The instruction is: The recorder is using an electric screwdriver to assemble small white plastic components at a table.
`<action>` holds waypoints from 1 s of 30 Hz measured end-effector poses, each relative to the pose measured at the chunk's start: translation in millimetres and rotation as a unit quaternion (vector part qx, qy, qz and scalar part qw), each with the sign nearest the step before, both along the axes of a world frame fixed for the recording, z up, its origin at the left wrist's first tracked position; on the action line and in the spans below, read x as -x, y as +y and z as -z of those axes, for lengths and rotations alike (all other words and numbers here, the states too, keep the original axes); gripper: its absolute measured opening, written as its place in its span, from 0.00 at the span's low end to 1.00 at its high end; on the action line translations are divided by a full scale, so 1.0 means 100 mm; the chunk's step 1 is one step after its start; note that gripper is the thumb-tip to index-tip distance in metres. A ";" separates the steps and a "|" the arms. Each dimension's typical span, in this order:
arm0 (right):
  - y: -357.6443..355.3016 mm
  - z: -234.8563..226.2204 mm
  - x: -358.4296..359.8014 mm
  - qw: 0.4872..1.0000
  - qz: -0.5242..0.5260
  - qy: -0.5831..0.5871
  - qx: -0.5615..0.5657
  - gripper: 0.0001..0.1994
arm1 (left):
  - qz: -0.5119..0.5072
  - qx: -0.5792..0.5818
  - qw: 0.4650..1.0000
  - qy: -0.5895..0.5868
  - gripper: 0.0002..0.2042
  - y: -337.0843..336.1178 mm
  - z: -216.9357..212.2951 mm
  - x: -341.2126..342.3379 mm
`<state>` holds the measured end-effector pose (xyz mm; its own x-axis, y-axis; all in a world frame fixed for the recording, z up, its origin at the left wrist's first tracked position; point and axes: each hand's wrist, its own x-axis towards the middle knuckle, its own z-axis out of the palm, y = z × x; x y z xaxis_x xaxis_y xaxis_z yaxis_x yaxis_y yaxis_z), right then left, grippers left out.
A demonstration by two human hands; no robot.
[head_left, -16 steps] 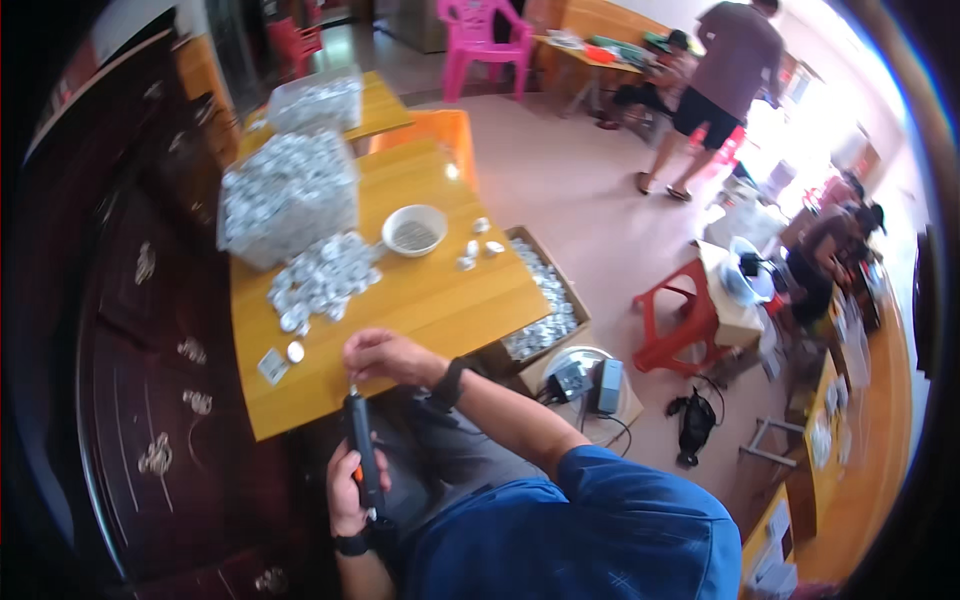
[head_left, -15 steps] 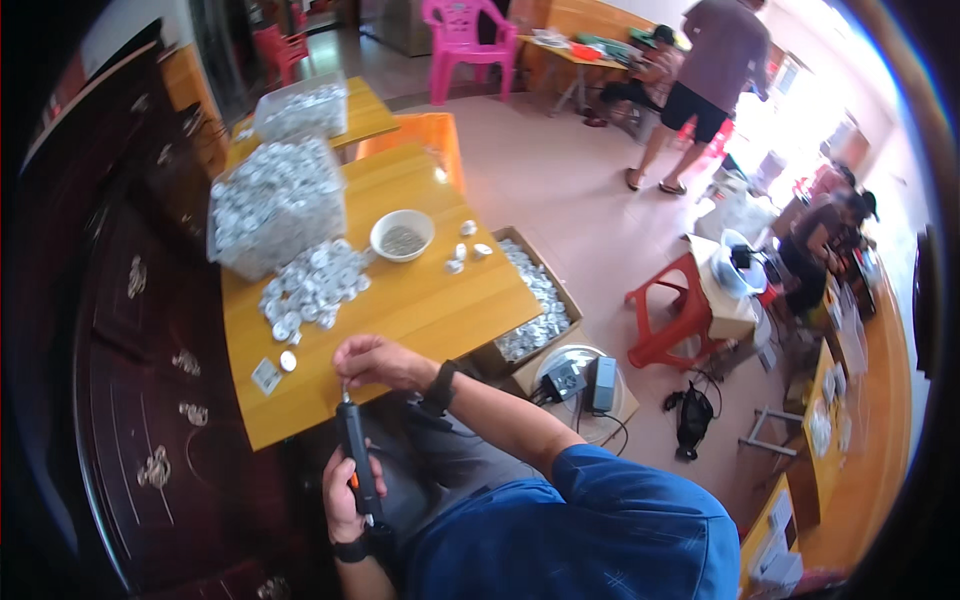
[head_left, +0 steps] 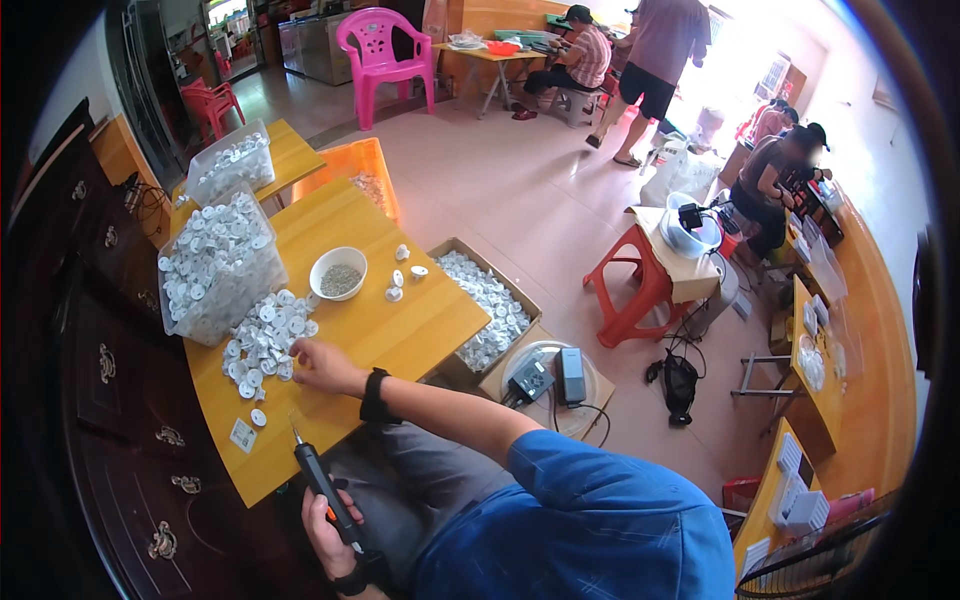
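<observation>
My left hand (head_left: 328,530) is wrapped around a dark electric screwdriver (head_left: 316,476), low beside the table's near edge. Its thin bit points up and away from me. My right hand (head_left: 330,368) reaches over the wooden table (head_left: 400,315) to the near right side of a heap of small white round plastic parts (head_left: 268,335). Its thumb and fingers are apart, with the fingertips at the parts; nothing shows in its grasp. One single white part (head_left: 258,417) lies close to a small square printed label (head_left: 243,435).
A clear bin (head_left: 225,290) heaped with white parts stands behind the pile. A white bowl (head_left: 338,274) holds small metal pieces. Beside the table are a cardboard box (head_left: 525,300) of parts and two power adapters (head_left: 570,376). A red stool (head_left: 630,285) stands right; people work farther back.
My right hand has left the screwdriver's tip and moved out to the heap of parts. The screwdriver, still in my left hand, leans more to the left. The whole view has shifted.
</observation>
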<state>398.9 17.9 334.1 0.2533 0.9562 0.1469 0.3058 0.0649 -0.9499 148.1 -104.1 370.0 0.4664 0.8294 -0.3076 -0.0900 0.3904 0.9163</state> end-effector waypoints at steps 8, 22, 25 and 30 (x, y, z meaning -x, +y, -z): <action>0.56 0.26 0.07 0.950 0.058 -0.301 -0.061 0.16 | -0.019 0.022 0.999 -0.028 0.18 0.01 0.06 0.10; 0.35 -0.10 -0.06 0.947 0.009 -0.314 -0.066 0.09 | -0.003 0.056 0.996 -0.071 0.13 0.00 0.01 0.22; 0.35 -0.12 -0.06 0.937 0.001 -0.345 -0.052 0.09 | 0.002 0.052 0.997 -0.065 0.12 0.00 -0.04 0.19; 0.29 -0.11 -0.10 0.933 -0.004 -0.353 -0.062 0.08 | 0.010 0.043 0.997 -0.057 0.11 -0.01 -0.03 0.18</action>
